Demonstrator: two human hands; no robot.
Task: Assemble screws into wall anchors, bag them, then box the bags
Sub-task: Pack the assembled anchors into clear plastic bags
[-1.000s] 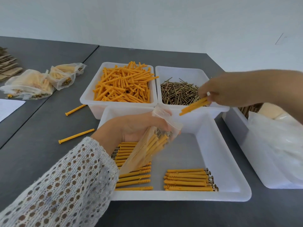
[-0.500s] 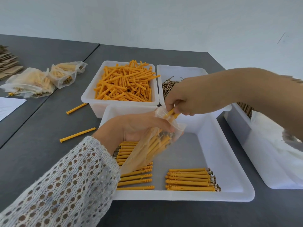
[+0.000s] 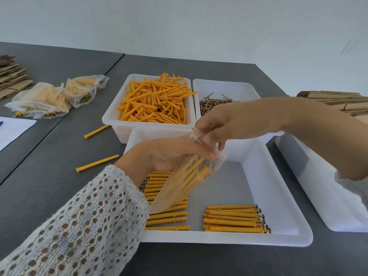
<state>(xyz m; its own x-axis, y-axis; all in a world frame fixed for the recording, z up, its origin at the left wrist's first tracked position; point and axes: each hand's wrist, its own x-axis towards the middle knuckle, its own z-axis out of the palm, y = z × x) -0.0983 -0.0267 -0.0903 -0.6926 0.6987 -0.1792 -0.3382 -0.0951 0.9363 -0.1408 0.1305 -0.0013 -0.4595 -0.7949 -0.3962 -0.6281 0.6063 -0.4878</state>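
on the dark grey table (image 3: 59, 176) we see a wide white tray (image 3: 278, 196) nearest us, with a white bin of loose orange wall anchors (image 3: 155, 104) and a white bin of loose screws (image 3: 211, 102) touching its far edge, and another white bin (image 3: 318, 186) just to the right. above the tray, our left hand (image 3: 169, 154) curls round a clear plastic bag (image 3: 185, 180) part-filled with assembled anchors, holding it tilted with its mouth up. our right hand (image 3: 225, 126) reaches across from the right, over the screw bin, and pinches the bag's upper edge just above the left fingers. the bag and left arm hide part of the left row of assembled anchors (image 3: 167, 218) lying in the tray; a second row (image 3: 233, 220) lies well apart at the right. to the far left lie filled bags (image 3: 49, 98), flat cardboard (image 3: 12, 76) and a sheet of paper (image 3: 12, 130). two single anchors (image 3: 97, 163) lie on the table left of the tray.
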